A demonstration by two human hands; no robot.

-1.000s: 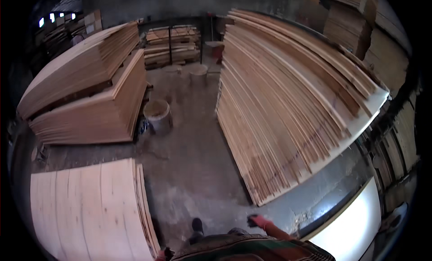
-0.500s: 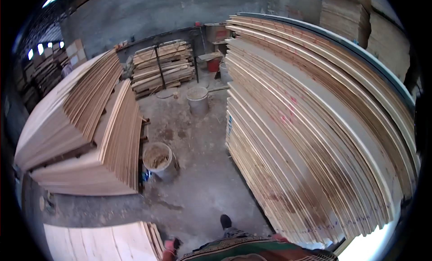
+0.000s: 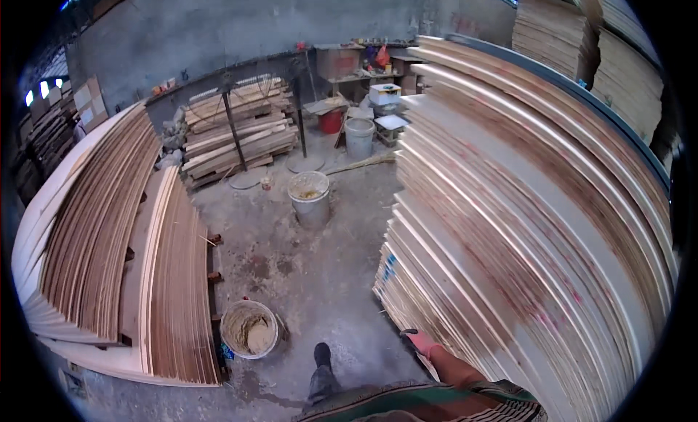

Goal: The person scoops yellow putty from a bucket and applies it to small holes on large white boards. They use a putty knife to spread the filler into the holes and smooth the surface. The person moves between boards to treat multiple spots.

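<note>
Reaching toward the lower edge of a tall stack of thin plywood sheets (image 3: 523, 225), a person's right hand (image 3: 420, 342), in a pink glove, rested at about five o'clock in the head view, touching or just beside the sheet edges; whether its fingers were curled on a sheet or lay open could not be told. The left hand was out of the picture. The stack filled the whole right side, from one o'clock round to five o'clock, its pale sheets streaked reddish brown and fanned so that each edge showed. The person's bare forearm (image 3: 462, 367) ran down from the glove to a striped garment (image 3: 429, 404) at six o'clock, with a dark shoe (image 3: 321, 355) on the concrete floor (image 3: 305, 269) just left of it. Near seven o'clock stood a pale bucket (image 3: 249, 329) holding a tan paste, just beside a lower stack of sheets (image 3: 171, 276) that spread across eight to ten o'clock. A second bucket (image 3: 310, 198) stood near the centre. Beyond it, at eleven to twelve o'clock, lay a pile of rough boards (image 3: 236, 134), a grey tub (image 3: 359, 137) and a small red bucket (image 3: 331, 121) against a grey wall (image 3: 291, 22).
</note>
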